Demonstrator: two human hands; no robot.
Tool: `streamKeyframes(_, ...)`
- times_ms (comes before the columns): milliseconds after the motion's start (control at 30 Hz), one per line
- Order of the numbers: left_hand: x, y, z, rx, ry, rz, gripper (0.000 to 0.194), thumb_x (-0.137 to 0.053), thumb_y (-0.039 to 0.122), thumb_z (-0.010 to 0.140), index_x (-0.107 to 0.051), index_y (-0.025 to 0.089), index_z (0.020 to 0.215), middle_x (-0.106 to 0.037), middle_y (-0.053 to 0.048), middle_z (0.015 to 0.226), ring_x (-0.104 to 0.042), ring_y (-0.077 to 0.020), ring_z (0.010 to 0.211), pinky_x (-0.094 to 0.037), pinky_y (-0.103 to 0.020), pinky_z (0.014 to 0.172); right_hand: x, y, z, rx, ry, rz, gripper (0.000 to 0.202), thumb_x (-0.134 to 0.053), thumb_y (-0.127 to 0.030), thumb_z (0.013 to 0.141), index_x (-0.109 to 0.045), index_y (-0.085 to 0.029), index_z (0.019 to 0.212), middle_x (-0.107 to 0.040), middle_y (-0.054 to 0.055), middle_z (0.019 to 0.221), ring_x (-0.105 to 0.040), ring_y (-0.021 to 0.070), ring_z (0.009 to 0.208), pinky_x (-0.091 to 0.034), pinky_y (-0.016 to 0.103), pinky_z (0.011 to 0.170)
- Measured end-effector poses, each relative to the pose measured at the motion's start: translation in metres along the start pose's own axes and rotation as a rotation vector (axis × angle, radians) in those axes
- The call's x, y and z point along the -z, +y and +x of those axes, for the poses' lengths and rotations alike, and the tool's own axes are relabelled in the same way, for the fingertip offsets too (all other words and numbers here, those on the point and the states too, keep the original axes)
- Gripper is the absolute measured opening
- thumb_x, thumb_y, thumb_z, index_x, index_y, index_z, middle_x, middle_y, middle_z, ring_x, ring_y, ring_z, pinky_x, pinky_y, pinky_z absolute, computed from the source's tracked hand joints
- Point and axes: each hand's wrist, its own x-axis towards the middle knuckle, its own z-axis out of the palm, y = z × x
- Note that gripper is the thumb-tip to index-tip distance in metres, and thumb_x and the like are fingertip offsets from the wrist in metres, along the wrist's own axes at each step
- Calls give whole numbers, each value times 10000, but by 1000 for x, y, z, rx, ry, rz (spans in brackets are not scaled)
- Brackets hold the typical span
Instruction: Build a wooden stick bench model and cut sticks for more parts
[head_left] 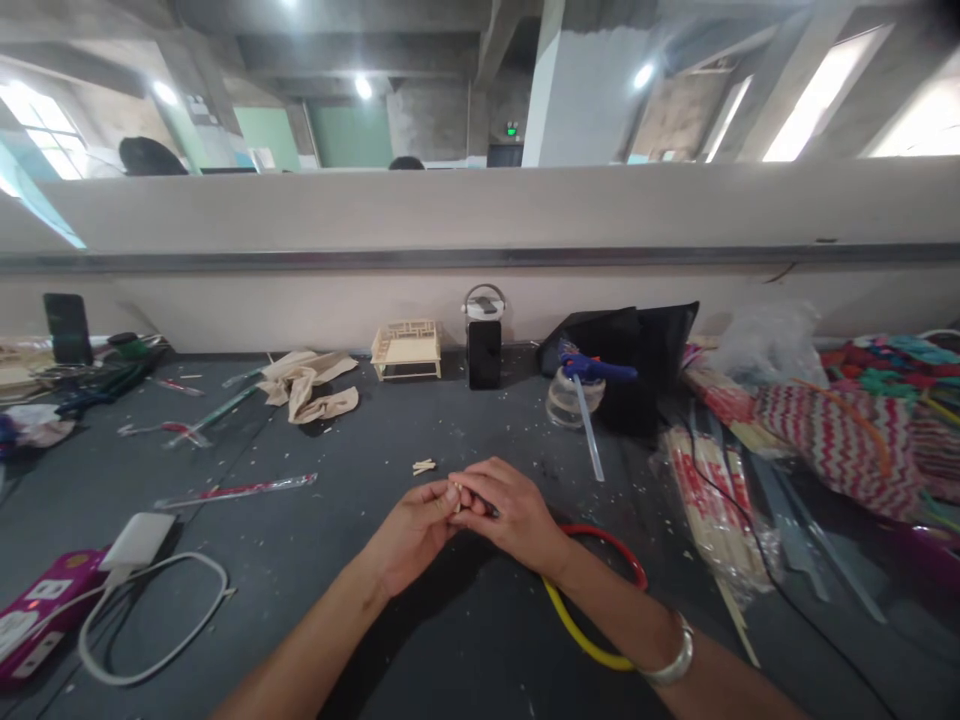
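Pinched tight with the left hand [414, 528], apparently on a tiny pale wooden piece [457, 504], mostly hidden; curled close with the right hand [514, 508], cannot tell whether holding it too. Could slip from so small a purchase and drop near short cream wooden sticks [424, 467] on the dark-grey worktop [285, 555].

On our flat, dark grey tabletop [300, 560] we see a pale wooden miniature bench with a railed back [407, 352], a crumpled beige sheet [306, 384], short pale wooden sticks [424, 466] and a purple plastic power strip [56, 595].
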Motion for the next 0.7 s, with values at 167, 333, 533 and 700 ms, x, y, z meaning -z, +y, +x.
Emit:
streamKeyframes(167, -1, -2, 3, -45, 92, 104, 166, -619, 283, 821, -684, 134, 787, -643, -47, 777, -570, -125, 733, -427, -247, 745, -2, 4, -1, -26, -16, -67, 378, -605, -399, 840, -581, -221, 1173, -647, 62, 997, -578, 191, 913, -497, 335, 800)
streamKeyframes(333, 35, 41, 35, -334, 515, 704, 256, -601, 390, 797, -706, 157, 778, -692, -76, 842, -599, -183, 811, -448, -287, 780, -2, 6, -1, -69, 28, -127, 500, -595, -434, 837, -490, -211, 1272, -624, 92, 1084, -569, 223, 1014, -497, 385, 864)
streamKeyframes(533, 119, 99, 95, -504, 933, 843, 228, -552, 307, 851, -663, 120, 922, -654, -69, 980, -564, -234, 1003, -437, -379, 897, -3, 5, -1, -52, -21, -136, 380, -561, -303, 869, -520, -210, 1235, -616, 83, 1065, -568, 215, 993, -504, 373, 855)
streamKeyframes(700, 163, 110, 125, -511, 1066, 928, 338, -549, 335, 876, -545, 151, 1160, -571, -78, 1161, -589, -224, 978, -510, -416, 811, -4, 6, -2, -54, -90, -147, 354, -549, -282, 868, -535, -221, 1216, -613, 82, 1057, -571, 210, 966, -518, 362, 813)
